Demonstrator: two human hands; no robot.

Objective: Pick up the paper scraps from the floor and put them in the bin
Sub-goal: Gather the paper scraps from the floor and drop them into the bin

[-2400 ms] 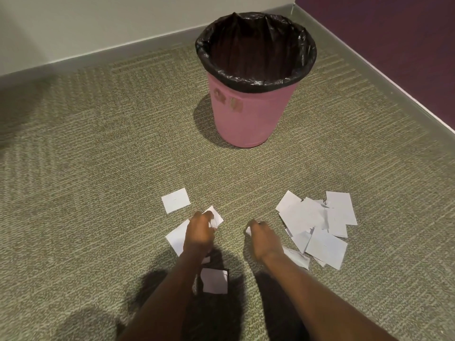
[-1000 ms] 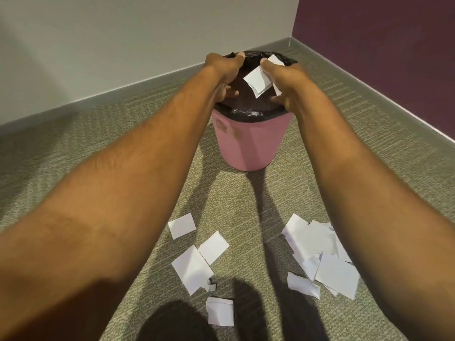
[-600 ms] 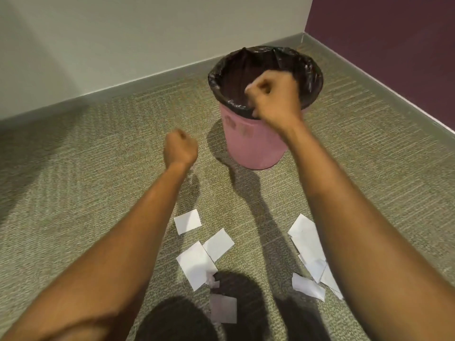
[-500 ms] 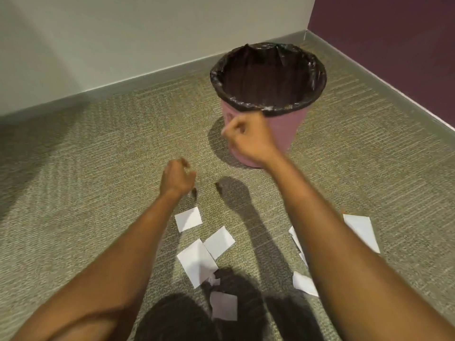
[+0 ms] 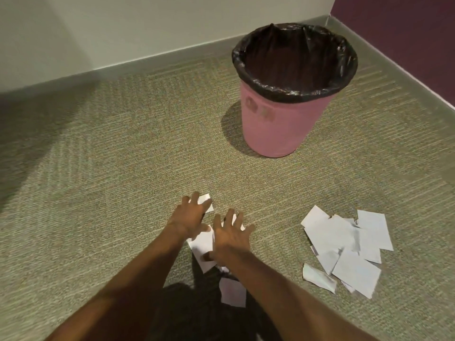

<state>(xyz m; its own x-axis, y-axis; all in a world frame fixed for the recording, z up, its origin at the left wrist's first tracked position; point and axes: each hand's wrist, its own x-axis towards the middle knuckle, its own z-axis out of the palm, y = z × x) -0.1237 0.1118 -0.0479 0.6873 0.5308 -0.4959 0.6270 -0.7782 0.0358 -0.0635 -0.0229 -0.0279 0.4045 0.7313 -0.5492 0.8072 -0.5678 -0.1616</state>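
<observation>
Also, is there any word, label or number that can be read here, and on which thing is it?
None can be read.
Pink bin: two faded stickers on its wall, too blurred to read.
Paper scraps: the sides that show look blank.

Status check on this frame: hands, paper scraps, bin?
Left hand and right hand open, empty, spread over near scraps. Bigger pile lies untouched to the right. Bin upright ahead, nothing in the way.
</observation>
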